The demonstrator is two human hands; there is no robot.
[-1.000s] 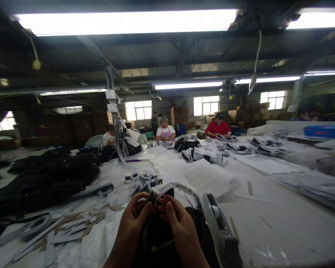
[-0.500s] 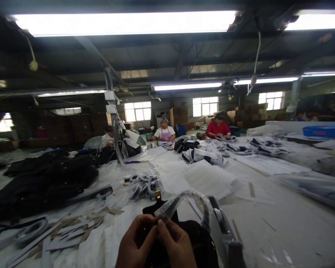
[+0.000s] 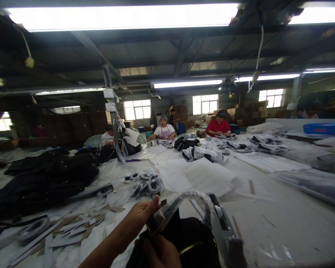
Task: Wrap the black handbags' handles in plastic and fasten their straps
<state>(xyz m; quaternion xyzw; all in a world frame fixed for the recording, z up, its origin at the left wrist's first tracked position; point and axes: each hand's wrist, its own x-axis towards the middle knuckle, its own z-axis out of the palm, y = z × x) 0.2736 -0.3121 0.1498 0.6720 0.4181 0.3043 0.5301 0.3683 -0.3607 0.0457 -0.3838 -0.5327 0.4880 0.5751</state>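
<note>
The plastic-wrapped handle (image 3: 194, 194) could snag or lose its film if the black strap (image 3: 154, 226) were pulled hard against its base on the black bag (image 3: 197, 242), at the worktable's (image 3: 264, 232) near edge beside the tape dispenser (image 3: 222, 219). The left hand (image 3: 139, 219) reaches in diagonally, thumb raised, pinching the strap; the right hand (image 3: 163, 252) curls lower, its grip unclear.

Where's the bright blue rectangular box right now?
In the head view, the bright blue rectangular box is at the far right, in front of the long white panel.
</note>
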